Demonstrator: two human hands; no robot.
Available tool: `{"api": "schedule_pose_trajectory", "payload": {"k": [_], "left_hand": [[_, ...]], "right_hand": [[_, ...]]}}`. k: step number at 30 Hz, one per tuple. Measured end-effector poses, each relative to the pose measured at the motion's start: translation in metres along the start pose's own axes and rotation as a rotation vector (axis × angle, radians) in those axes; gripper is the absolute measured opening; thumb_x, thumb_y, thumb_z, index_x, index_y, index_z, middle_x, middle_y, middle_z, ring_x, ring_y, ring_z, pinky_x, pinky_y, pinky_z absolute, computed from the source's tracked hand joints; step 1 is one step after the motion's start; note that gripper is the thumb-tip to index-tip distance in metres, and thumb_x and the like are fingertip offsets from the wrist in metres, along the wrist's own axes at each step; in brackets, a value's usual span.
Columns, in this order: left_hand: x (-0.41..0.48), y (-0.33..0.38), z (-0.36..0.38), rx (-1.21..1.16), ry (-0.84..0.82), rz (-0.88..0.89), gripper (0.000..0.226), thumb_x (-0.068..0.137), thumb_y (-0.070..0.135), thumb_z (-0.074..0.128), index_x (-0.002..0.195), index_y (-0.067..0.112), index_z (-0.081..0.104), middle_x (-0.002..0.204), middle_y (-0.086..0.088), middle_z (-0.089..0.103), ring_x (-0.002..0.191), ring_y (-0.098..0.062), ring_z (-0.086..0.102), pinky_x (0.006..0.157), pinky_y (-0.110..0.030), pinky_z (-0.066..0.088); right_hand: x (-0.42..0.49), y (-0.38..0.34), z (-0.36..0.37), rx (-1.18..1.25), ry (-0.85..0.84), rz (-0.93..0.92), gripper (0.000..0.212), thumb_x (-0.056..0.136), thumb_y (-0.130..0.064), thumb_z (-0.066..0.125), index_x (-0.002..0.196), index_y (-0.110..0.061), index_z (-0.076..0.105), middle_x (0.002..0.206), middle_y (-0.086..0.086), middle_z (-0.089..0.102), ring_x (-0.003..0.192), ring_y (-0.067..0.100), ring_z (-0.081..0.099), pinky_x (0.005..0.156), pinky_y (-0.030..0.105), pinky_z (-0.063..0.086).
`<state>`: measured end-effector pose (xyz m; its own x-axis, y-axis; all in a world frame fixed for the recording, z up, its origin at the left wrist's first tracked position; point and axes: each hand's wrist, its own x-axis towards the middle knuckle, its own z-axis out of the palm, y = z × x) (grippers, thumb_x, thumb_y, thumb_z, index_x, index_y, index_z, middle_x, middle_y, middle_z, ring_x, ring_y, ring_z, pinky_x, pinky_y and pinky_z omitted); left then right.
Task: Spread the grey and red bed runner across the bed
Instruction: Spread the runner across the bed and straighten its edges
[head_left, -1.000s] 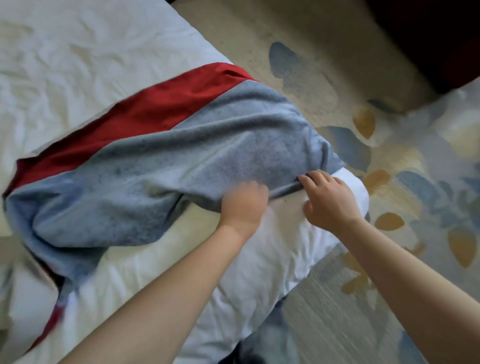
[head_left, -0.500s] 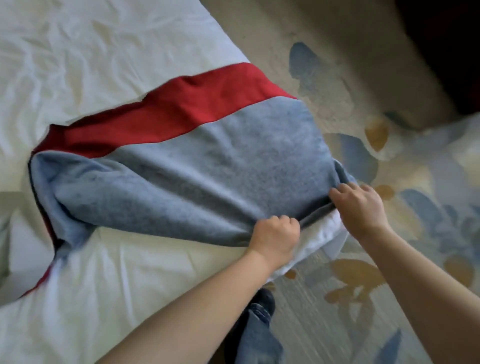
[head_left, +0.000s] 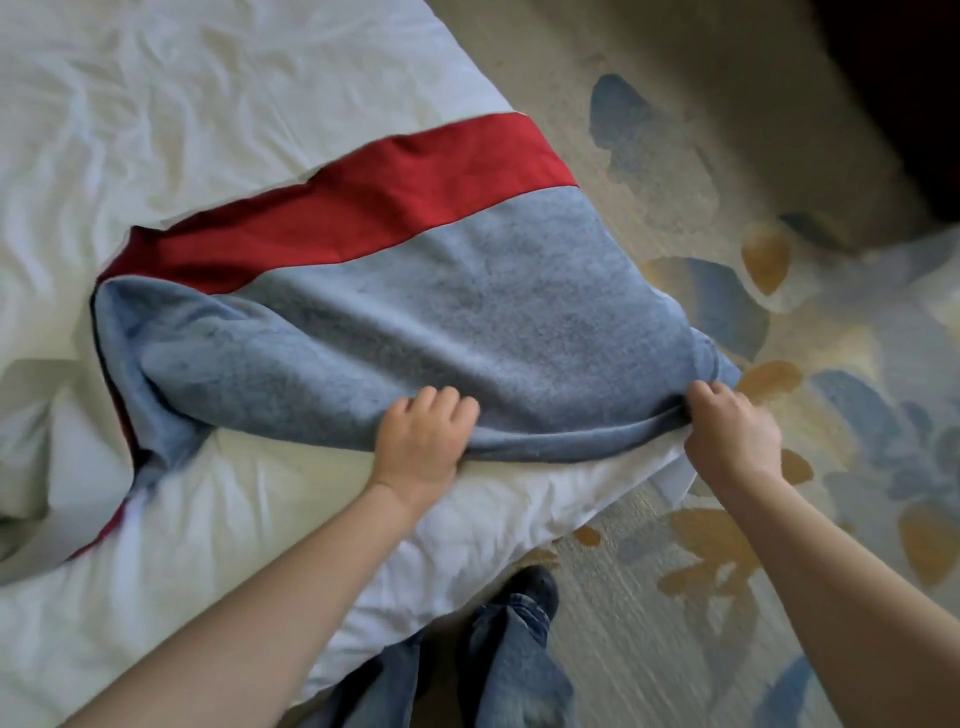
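Note:
The bed runner, grey with a red band along its far side, lies folded over on the white bed near the bed's right corner. Its left end is doubled back, with a red strip trailing down at the left. My left hand grips the runner's near grey edge in the middle. My right hand pinches the same edge at the bed's right corner, where the grey cloth hangs slightly over the side.
A beige carpet with blue and orange leaf shapes runs along the bed's right side. My jeans and dark shoe stand at the bed's near corner. A dark piece of furniture fills the top right.
Both hands have dragged the runner's near edge toward the bed's near right corner and moved apart along it. The grey part lies flatter and the folded left end has shifted right.

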<state>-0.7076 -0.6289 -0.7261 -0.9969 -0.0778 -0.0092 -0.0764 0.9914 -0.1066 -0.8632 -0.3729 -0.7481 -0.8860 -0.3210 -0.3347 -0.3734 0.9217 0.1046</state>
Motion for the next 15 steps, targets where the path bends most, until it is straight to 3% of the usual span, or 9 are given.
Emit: {"api": "schedule_pose_trajectory", "payload": {"k": [3, 5, 7, 11, 13, 15], "left_hand": [[-0.018, -0.029, -0.002, 0.047, 0.020, -0.093, 0.025, 0.050, 0.000, 0.063, 0.068, 0.016, 0.054, 0.063, -0.004, 0.053, 0.057, -0.026, 0.054, 0.049, -0.032, 0.039], [-0.031, -0.047, -0.002, 0.044, 0.060, -0.117, 0.029, 0.045, 0.000, 0.069, 0.065, 0.014, 0.053, 0.061, -0.005, 0.052, 0.054, -0.026, 0.053, 0.047, -0.032, 0.038], [-0.048, -0.065, -0.002, 0.034, 0.106, -0.121, 0.029, 0.045, 0.002, 0.072, 0.061, 0.013, 0.052, 0.057, -0.005, 0.050, 0.048, -0.025, 0.051, 0.043, -0.031, 0.036], [-0.077, -0.095, 0.003, 0.014, 0.216, -0.170, 0.026, 0.064, 0.002, 0.062, 0.050, 0.014, 0.044, 0.046, -0.005, 0.041, 0.035, -0.024, 0.042, 0.034, -0.027, 0.031], [-0.087, -0.112, 0.009, -0.020, 0.207, -0.239, 0.021, 0.074, 0.010, 0.055, 0.054, 0.014, 0.049, 0.048, -0.004, 0.045, 0.037, -0.025, 0.046, 0.035, -0.027, 0.031], [-0.087, -0.128, 0.015, -0.081, 0.123, -0.283, 0.013, 0.078, 0.025, 0.055, 0.072, 0.014, 0.060, 0.061, -0.003, 0.059, 0.052, -0.025, 0.058, 0.040, -0.028, 0.039]], "right_hand": [[-0.009, -0.020, -0.010, 0.064, 0.147, -0.156, 0.018, 0.072, 0.005, 0.058, 0.081, -0.010, 0.056, 0.078, 0.007, 0.059, 0.073, 0.026, 0.057, 0.065, 0.033, 0.042], [-0.020, -0.049, -0.021, 0.141, 0.302, -0.386, 0.021, 0.066, 0.009, 0.065, 0.075, -0.009, 0.061, 0.072, 0.006, 0.060, 0.063, 0.024, 0.058, 0.060, 0.035, 0.049], [-0.032, -0.090, -0.033, 0.246, 0.426, -0.636, 0.019, 0.067, 0.008, 0.059, 0.071, -0.010, 0.062, 0.069, 0.005, 0.059, 0.058, 0.021, 0.058, 0.052, 0.032, 0.051], [-0.060, -0.187, -0.047, 0.321, 0.421, -1.061, 0.016, 0.073, -0.008, 0.046, 0.071, -0.013, 0.061, 0.069, 0.003, 0.055, 0.059, 0.022, 0.053, 0.044, 0.029, 0.042], [-0.068, -0.230, -0.048, 0.294, 0.381, -1.133, 0.014, 0.075, -0.011, 0.047, 0.071, -0.014, 0.060, 0.070, 0.003, 0.055, 0.059, 0.023, 0.053, 0.044, 0.029, 0.040], [-0.063, -0.261, -0.049, 0.215, 0.338, -1.067, 0.010, 0.073, -0.013, 0.052, 0.074, -0.015, 0.063, 0.073, 0.004, 0.058, 0.062, 0.025, 0.056, 0.047, 0.030, 0.042]]}}
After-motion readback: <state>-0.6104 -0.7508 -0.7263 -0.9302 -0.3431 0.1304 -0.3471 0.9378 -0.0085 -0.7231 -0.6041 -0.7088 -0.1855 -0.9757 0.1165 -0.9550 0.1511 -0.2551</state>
